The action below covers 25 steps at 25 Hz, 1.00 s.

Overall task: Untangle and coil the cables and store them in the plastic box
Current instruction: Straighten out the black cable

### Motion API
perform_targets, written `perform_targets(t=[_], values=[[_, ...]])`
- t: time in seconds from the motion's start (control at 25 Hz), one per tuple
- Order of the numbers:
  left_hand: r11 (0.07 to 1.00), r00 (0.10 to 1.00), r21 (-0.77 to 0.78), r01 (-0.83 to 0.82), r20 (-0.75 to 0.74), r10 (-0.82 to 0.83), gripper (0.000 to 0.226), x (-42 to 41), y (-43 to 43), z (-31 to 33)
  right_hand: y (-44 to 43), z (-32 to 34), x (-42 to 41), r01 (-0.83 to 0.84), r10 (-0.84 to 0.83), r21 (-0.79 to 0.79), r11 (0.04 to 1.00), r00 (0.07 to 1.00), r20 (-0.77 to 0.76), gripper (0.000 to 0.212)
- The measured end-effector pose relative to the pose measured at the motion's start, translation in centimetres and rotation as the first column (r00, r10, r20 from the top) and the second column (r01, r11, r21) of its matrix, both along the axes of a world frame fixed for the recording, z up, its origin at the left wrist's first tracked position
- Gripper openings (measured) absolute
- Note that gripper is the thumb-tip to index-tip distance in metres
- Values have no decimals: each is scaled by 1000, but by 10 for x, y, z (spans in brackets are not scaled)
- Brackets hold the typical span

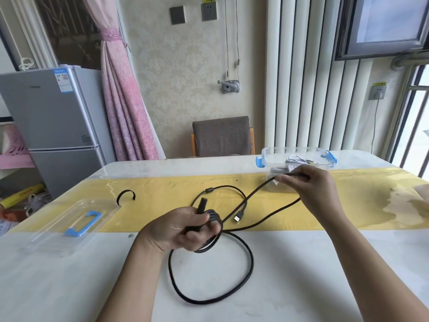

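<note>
In the plastic box, seemingly coiled white cable.

Left grip curls round coiled cable near the body; right grip pinches it, arm outstretched

1 black cable: several turns are wound around the fingers of the left hand, and 1 large loose loop lies flat on the table below that hand. A run rises to the right hand, which pinches it. Its USB plug rests between the hands. The clear plastic box, with 2 blue latches, stands open at the far right, holding a coiled white cable.
</note>
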<state>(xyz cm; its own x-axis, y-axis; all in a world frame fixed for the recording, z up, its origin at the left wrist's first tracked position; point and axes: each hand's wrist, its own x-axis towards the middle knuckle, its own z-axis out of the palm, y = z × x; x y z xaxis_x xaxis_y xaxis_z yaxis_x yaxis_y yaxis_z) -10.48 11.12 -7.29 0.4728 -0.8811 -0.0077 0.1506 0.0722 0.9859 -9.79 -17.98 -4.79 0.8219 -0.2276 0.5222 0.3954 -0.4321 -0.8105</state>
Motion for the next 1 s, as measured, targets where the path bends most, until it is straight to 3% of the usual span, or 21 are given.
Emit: perform_targets(t=[0.12, 0.28, 0.36, 0.48, 0.68, 0.76, 0.88, 1.0], values=[[970, 981, 147, -195, 41, 191, 35, 0, -19, -3, 11, -2, -1, 120, -116, -23, 993, 986, 119, 18], [897, 911, 158, -413, 56, 409, 48, 3, -37, -9, 28, 0, -7, 89, -89, 14, 996, 969, 231, 8], [828, 835, 108, -550, 62, 547, 41, 3, -43, -9, 37, -1, -12, 30, -41, 48, 998, 969, 243, 7], [645, 645, -12, -764, -1, 765, 22, 8, -49, -8, 54, -3, -21, -81, 79, -3, 997, 966, 247, 5], [417, 435, -122, -901, -269, 860, 29, 25, -39, -5, 86, -13, -37, -317, 399, -320, 893, 886, 237, 13], [295, 344, -182, -938, -377, 860, 23, 28, -34, -3, 94, -18, -42, -384, 493, -437, 814, 853, 170, 21], [143, 251, -272, -952, -422, 871, 13, 32, -21, -3, 97, -24, -43, -453, 562, -588, 670, 827, 3, 30], [106, 277, -340, -935, -507, 816, 14, 31, -6, 1, 96, -31, -39, -644, 549, -522, 559, 760, -348, 23]])
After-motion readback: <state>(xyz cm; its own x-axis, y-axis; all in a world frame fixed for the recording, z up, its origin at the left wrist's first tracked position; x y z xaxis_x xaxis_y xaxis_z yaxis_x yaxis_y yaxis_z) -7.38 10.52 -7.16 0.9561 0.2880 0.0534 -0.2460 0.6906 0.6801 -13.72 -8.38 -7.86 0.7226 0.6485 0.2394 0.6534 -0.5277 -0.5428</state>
